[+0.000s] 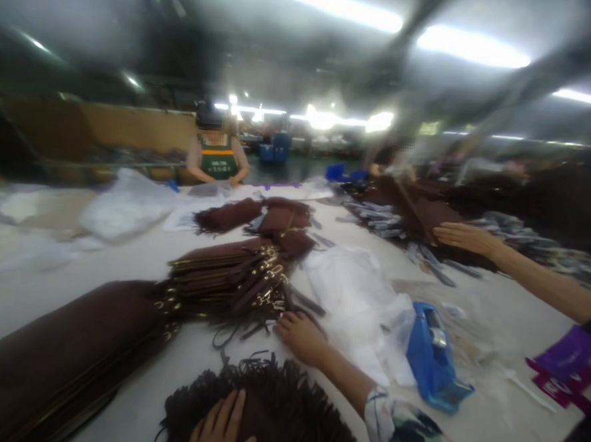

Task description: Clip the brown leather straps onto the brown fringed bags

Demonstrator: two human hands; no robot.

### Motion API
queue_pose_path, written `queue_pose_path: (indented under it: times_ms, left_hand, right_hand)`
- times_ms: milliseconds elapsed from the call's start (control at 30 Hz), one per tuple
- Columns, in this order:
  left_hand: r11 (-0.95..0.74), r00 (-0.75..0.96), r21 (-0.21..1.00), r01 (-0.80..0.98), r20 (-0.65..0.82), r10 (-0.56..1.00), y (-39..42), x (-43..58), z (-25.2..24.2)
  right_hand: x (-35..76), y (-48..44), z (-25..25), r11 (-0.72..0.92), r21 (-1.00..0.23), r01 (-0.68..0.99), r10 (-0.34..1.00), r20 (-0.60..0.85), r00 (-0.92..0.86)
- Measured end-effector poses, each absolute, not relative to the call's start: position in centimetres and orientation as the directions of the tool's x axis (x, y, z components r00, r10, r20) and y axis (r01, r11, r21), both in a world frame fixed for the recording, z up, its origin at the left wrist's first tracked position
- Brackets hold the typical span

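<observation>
My left hand (219,424) lies flat with its fingers stretched out on a dark brown fringed bag (274,413) at the bottom centre. My right hand (299,336), below a floral sleeve, reaches to the near edge of a stack of brown pouches (212,269) with gold zips and metal clasps. Its fingers are curled beside the clasps and dark straps; blur hides what they hold, if anything. Another stack of brown pouches (79,328) spreads to the lower left. Behind the clasps lie several brown fringed pieces (233,216).
A blue tape dispenser (434,363) stands right of white plastic wrapping (346,284). A co-worker's hand (464,238) touches brown material at right. A purple package (570,364) sits near the right edge. Clear plastic bags (126,204) lie left. A person in a green apron (220,160) stands opposite.
</observation>
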State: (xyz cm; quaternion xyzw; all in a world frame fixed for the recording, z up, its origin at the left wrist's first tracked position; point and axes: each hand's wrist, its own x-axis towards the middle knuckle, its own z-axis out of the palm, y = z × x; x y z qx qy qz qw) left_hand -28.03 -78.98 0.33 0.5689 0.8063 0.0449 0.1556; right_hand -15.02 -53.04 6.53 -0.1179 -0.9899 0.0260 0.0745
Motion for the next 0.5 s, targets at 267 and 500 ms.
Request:
queue_pose_path:
  times_ms: [267, 500]
  left_hand:
    - [0.277, -0.273, 0.173, 0.945, -0.048, 0.961, -80.1, -26.4, 4.4]
    - [0.191, -0.198, 0.064, 0.98, 0.142, 0.97, -81.2, -22.9, 6.8]
  right_hand:
    - [0.2, -57.5, 7.9, 0.855, -0.174, 0.489, 0.518, 0.215, -0.828]
    - [21.4, -69.4, 2.6, 0.233, -0.426, 0.874, 0.972, 0.103, -0.209]
